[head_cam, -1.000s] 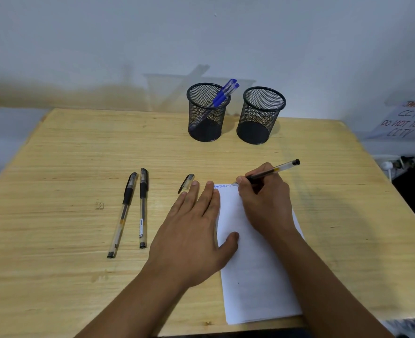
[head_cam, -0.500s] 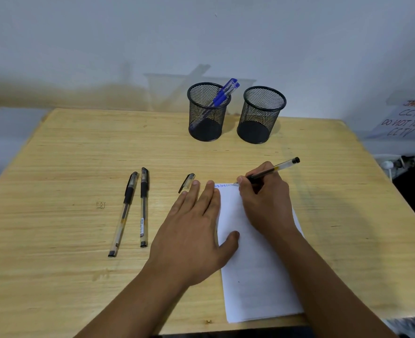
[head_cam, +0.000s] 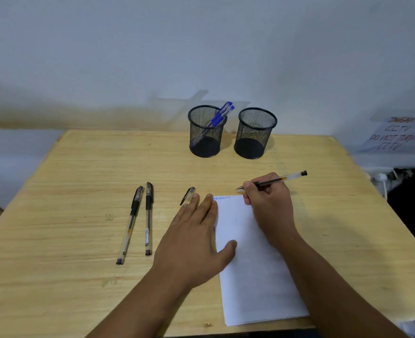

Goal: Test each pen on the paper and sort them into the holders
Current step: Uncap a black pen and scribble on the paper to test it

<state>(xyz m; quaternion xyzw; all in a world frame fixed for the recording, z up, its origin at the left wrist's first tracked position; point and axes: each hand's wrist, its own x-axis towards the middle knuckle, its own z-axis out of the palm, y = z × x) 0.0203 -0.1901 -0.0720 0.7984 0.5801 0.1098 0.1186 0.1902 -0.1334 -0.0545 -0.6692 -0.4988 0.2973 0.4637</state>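
A white paper (head_cam: 255,272) lies on the wooden table (head_cam: 79,240), with blue scribbles along its top edge. My right hand (head_cam: 269,203) grips an uncapped clear pen (head_cam: 282,179), its tip just past the paper's top edge. My left hand (head_cam: 196,240) lies flat, pressing the paper's left side. A loose pen cap (head_cam: 188,195) rests by my left fingertips. Two capped black pens (head_cam: 138,220) lie side by side to the left. At the back stand two black mesh holders: the left holder (head_cam: 205,132) has two blue pens (head_cam: 222,114), the right holder (head_cam: 254,134) looks empty.
The table's back edge meets a white wall. A paper sign (head_cam: 399,135) with handwritten words hangs at the far right, with cables (head_cam: 391,176) below it beside the table's right edge.
My right hand has moved the pen to the right and off the paper's top edge, leaving a longer line of blue marks uncovered. The left hand stays put.
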